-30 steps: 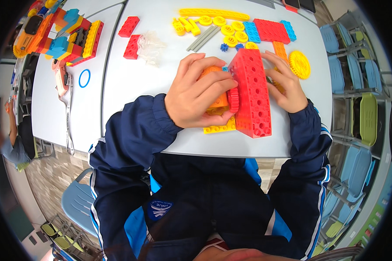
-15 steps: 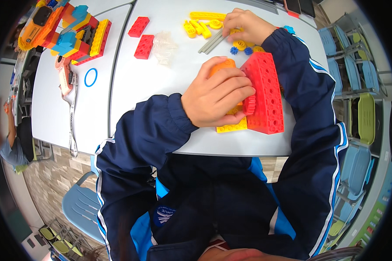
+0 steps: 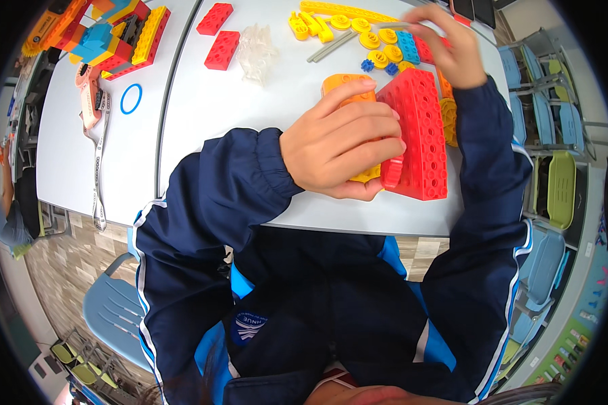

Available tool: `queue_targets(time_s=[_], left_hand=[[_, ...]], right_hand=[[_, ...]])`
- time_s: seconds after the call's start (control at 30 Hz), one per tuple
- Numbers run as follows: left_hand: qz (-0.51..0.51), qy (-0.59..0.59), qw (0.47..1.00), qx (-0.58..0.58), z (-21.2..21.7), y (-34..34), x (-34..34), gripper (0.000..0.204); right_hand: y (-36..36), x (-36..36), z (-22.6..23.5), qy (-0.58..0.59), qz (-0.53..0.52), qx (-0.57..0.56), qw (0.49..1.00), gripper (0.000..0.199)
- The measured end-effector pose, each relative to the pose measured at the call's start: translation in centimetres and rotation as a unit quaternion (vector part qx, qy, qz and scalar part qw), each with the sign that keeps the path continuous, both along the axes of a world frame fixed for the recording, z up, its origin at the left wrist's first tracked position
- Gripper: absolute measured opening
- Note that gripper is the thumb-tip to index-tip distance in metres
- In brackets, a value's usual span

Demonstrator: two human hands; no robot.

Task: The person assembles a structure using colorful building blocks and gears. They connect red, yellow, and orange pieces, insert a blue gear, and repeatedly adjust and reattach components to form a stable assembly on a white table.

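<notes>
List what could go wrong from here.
The red gear might slip from the left hand, which grips it beside the red block wall. The grey rod in the right hand could knock the small yellow wheels lying near it.

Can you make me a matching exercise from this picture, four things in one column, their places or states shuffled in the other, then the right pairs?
Things
1. left hand
2. right hand
3. blue ring
4. crumpled clear plastic

Places and states
A. holding a grey rod
B. on the table, just right of two red bricks
C. curled around an orange block
D. lying to the right of a patterned strap

Right pairs
1-C, 2-A, 3-D, 4-B
</notes>
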State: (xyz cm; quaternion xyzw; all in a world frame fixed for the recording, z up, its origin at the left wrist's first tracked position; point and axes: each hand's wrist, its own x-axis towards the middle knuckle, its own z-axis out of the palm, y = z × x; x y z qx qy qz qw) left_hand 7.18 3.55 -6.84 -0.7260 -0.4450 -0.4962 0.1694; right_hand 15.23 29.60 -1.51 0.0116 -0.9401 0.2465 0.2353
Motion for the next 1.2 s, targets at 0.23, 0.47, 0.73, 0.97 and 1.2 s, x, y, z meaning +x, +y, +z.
queue_targets(time_s=[0.23,0.47,0.73,0.97,1.2], left_hand=[[-0.088,-0.094,0.99,0.061,-0.1,-1.1,-0.6,0.05],[-0.082,-0.073,0.994,0.024,-0.6,-0.4,-1.6,0.069],[-0.098,-0.038,0.994,-0.025,-1.3,-0.4,-2.1,0.074],[-0.096,-0.039,0.994,-0.025,-1.1,-0.3,-1.8,0.074],[-0.092,-0.024,0.995,-0.041,-1.3,-0.3,-1.8,0.074]], right_hand=[[-2.5,8.9,-1.0,0.162,-0.053,-0.052,0.984,0.014],[-2.8,12.5,-3.3,0.197,0.017,-0.077,0.977,0.008],[-4.6,13.5,-5.1,0.052,-0.039,-0.137,0.988,0.01],[-4.7,13.6,-5.2,0.014,-0.047,-0.204,0.978,0.011],[-5.6,13.2,-4.9,0.008,-0.047,-0.184,0.982,0.012]])
